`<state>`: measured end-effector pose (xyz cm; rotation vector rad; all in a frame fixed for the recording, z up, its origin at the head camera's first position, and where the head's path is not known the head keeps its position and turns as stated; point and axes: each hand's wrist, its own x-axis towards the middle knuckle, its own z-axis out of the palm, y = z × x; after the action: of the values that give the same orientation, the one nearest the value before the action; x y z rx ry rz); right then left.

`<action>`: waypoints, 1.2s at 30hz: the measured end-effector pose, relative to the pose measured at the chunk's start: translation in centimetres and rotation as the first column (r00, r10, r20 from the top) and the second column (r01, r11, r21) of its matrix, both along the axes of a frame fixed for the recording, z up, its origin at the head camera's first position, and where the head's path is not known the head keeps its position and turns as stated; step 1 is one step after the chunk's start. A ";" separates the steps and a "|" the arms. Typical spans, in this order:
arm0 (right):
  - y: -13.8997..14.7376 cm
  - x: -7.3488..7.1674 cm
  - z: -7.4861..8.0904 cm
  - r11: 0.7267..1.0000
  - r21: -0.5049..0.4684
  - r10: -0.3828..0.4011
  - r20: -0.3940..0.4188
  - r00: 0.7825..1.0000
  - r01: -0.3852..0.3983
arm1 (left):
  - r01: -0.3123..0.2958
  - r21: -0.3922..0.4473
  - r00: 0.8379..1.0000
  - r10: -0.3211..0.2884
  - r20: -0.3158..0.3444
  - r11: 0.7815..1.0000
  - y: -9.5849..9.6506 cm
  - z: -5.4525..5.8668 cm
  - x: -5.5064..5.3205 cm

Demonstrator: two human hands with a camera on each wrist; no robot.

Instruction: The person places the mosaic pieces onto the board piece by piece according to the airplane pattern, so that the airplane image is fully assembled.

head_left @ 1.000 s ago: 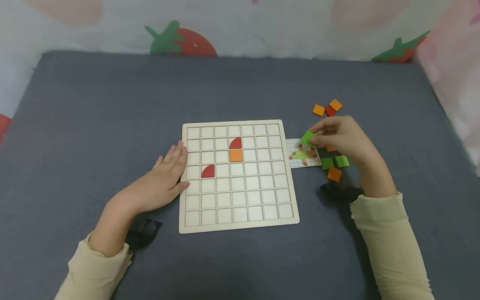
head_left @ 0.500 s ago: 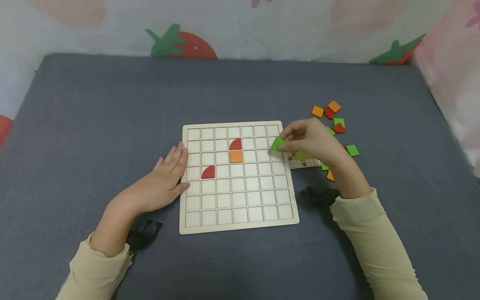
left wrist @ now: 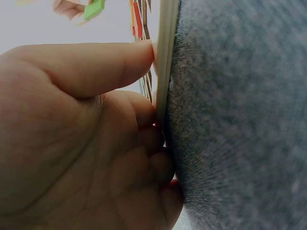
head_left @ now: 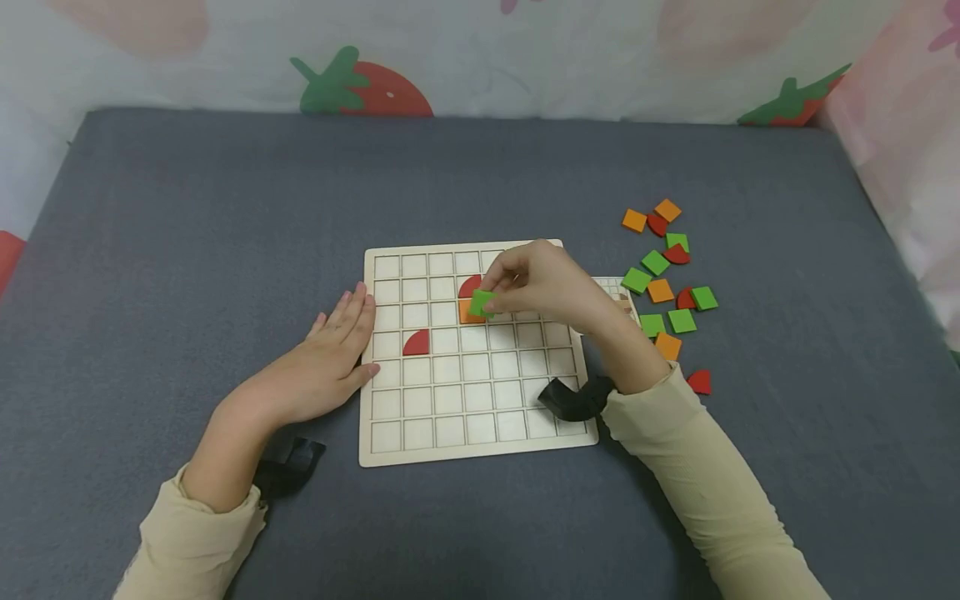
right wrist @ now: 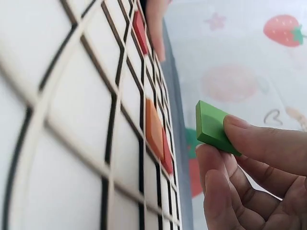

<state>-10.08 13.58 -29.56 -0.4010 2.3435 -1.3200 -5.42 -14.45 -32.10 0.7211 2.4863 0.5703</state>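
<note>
A square wooden grid board (head_left: 480,457) lies on the grey cloth. Set in its cells are an orange square tile (head_left: 469,313) and two red quarter-circle tiles, one red tile (head_left: 416,342) at left and another red tile (head_left: 468,285) just behind the orange one. My right hand (head_left: 543,283) pinches a green square tile (right wrist: 214,125) between thumb and fingers; in the right wrist view it is held off the board's surface. My left hand (head_left: 318,367) rests at the board's left edge with fingers extended, its thumb touching the rim.
Right of the board lie several loose tiles: green tiles (head_left: 682,320), orange tiles (head_left: 634,220) and red tiles (head_left: 699,382). A printed pattern card (head_left: 615,288) sticks out from the board's right side, partly covered by my right forearm. Strawberry-print cloth (head_left: 570,58) stands behind.
My right hand has carried the green tile leftward from above the card to over the orange tile. The loose tiles at right have come into fuller view. My left hand has stayed put.
</note>
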 end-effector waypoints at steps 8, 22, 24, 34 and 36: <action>-2.2 0.0 -0.8 0.996 0.048 0.069 0.031 0.997 -0.070 | 0.005 -0.002 1.000 -0.005 0.003 1.000 0.0 0.0 -0.1; -3.0 0.5 -1.2 0.990 0.092 0.102 0.022 0.995 -0.103 | 0.007 -0.018 1.000 -0.006 0.014 1.000 -0.4 0.2 0.2; -3.2 0.6 -1.1 0.991 0.081 0.105 0.026 0.994 -0.107 | 0.004 -0.017 1.000 -0.004 0.013 1.000 -0.5 0.2 0.2; -3.5 1.1 -1.0 0.989 0.118 0.082 0.021 0.996 -0.084 | 0.018 -0.009 1.000 -0.018 -0.001 1.000 -0.3 0.3 0.3; -3.6 1.2 -1.0 0.986 0.148 0.080 -0.002 0.997 -0.079 | 0.021 -0.007 1.000 -0.021 0.000 1.000 -0.3 0.4 0.2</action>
<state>-8.92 10.02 -30.58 -0.4496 2.3866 -1.1022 -5.18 -14.72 -31.70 0.7443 2.4767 0.5532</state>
